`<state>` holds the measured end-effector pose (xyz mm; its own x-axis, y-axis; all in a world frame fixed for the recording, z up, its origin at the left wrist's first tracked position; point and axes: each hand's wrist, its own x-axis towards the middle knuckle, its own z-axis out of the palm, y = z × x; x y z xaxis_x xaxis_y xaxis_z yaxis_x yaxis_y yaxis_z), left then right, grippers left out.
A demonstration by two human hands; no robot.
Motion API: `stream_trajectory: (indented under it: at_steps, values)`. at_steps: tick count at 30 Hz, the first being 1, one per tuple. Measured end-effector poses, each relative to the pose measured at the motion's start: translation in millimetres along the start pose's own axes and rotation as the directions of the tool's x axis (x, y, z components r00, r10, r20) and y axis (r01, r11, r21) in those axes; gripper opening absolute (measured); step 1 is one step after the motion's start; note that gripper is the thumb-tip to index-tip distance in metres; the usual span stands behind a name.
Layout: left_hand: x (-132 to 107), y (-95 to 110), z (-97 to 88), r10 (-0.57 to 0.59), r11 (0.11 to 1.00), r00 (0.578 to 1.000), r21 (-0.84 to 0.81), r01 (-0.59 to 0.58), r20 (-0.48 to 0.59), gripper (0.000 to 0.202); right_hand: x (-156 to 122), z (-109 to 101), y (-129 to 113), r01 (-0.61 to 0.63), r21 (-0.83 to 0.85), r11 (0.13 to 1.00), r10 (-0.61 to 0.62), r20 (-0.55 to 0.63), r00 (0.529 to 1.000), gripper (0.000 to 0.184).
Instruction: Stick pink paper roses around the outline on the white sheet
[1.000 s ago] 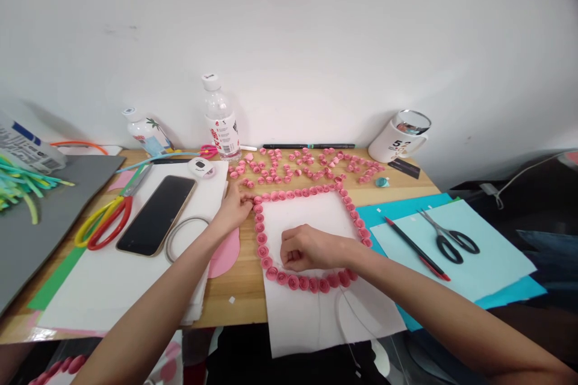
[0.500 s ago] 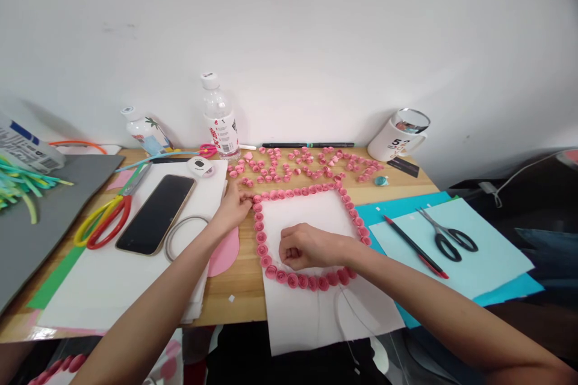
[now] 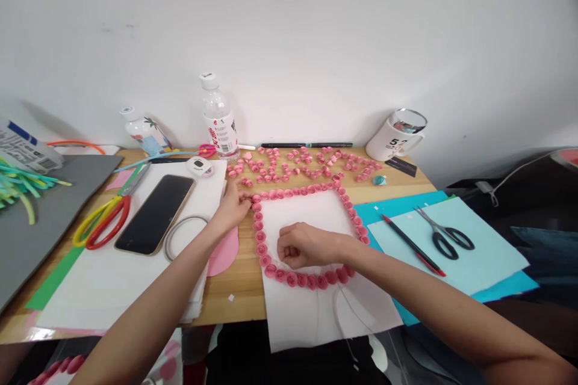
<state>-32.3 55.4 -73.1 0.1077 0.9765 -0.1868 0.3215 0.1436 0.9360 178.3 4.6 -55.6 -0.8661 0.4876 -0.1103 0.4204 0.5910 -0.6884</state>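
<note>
A white sheet [image 3: 311, 313] lies at the table's front edge, bordered by a square frame of small pink paper roses [image 3: 298, 194]. My left hand [image 3: 232, 207] rests at the frame's top left corner, fingertips pinched at a rose there. My right hand [image 3: 302, 245] lies inside the frame near its bottom row, fingers curled closed; what they hold is hidden. Several loose pink roses [image 3: 298, 166] are scattered behind the frame.
A phone [image 3: 156, 213], a wire ring [image 3: 180, 237] and red-yellow scissors [image 3: 106, 219] lie on white paper to the left. Black scissors [image 3: 445, 234] and a red-black pencil [image 3: 413, 245] rest on blue sheets to the right. A water bottle [image 3: 219, 117] and a mug [image 3: 397, 135] stand at the wall.
My right hand has slid slightly left along the bottom row of roses. My left hand has stayed at the top left corner.
</note>
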Motion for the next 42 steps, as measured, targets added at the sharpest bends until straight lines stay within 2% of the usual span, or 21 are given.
stream_trajectory:
  at_steps: [3,8,12,16,19,23,29,33,35,38,42]
  values:
    - [0,0,0.0,-0.001,1.0,1.0,0.007,0.001,-0.001,0.066,0,-1,-1,-0.021,0.039,0.999,0.021,0.009,1.0,0.012]
    - [0,-1,-0.4,0.009,1.0,1.0,-0.012,-0.009,-0.002,0.065,3,2,-3,-0.065,-0.006,0.998,0.065,0.005,0.998,0.014]
    - [0,-2,-0.6,0.011,1.0,1.0,-0.011,-0.011,-0.006,0.065,3,-1,1,-0.063,0.024,0.998,0.063,0.028,0.998,0.014]
    - [0,0,-0.4,-0.002,1.0,1.0,-0.001,0.002,0.003,0.066,2,-4,3,-0.075,0.093,0.993,0.069,0.067,0.995,0.005]
    - [-1,2,0.0,-0.006,1.0,1.0,0.011,0.006,-0.004,0.067,2,-4,1,-0.072,0.066,0.995,0.067,0.073,0.995,0.008]
    - [-1,3,0.6,-0.009,1.0,1.0,0.009,0.009,-0.001,0.067,3,-4,-1,-0.048,0.006,0.999,0.047,0.072,0.996,0.011]
    - [-1,1,0.2,0.003,1.0,1.0,0.021,-0.003,-0.016,0.067,0,-5,4,-0.017,0.064,0.998,0.014,0.057,0.998,0.004]
    - [1,-2,-0.5,0.017,1.0,1.0,0.007,-0.017,-0.007,0.066,1,-4,3,0.0,0.023,1.0,-0.001,0.06,0.998,0.005]
    - [1,-3,-0.7,0.016,1.0,1.0,0.009,-0.015,-0.002,0.066,2,-4,2,0.043,-0.002,0.999,-0.043,0.048,0.998,0.006]
    - [1,-2,-0.5,0.002,1.0,1.0,-0.002,-0.002,0.008,0.067,-1,-1,2,0.13,-0.003,0.992,-0.13,0.004,0.992,0.016]
    - [1,-1,0.3,-0.002,1.0,1.0,-0.003,0.002,0.006,0.065,-8,2,5,0.164,0.038,0.986,-0.162,-0.048,0.986,0.017]
